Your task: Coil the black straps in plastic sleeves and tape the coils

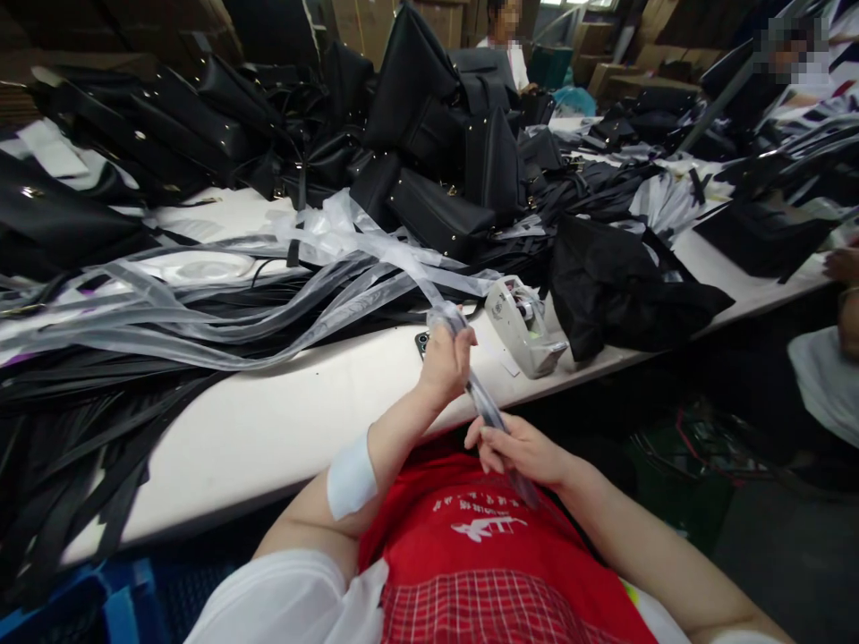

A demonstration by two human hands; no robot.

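Observation:
My left hand (446, 362) is raised above the table edge, closed round the upper part of a black strap in a clear plastic sleeve (484, 404). My right hand (518, 450) sits lower, near my red apron, and pinches the same strap further down. The sleeve's loose clear end (376, 246) trails up and left over a heap of more sleeved black straps (167, 313) on the white table (282, 420).
A white tape dispenser (522, 326) stands just right of my hands. A crumpled black bag (617, 286) lies beyond it. Several black handbags (429, 134) pile at the back. Other people sit at the far side and at the right edge. A blue crate (100, 608) is below left.

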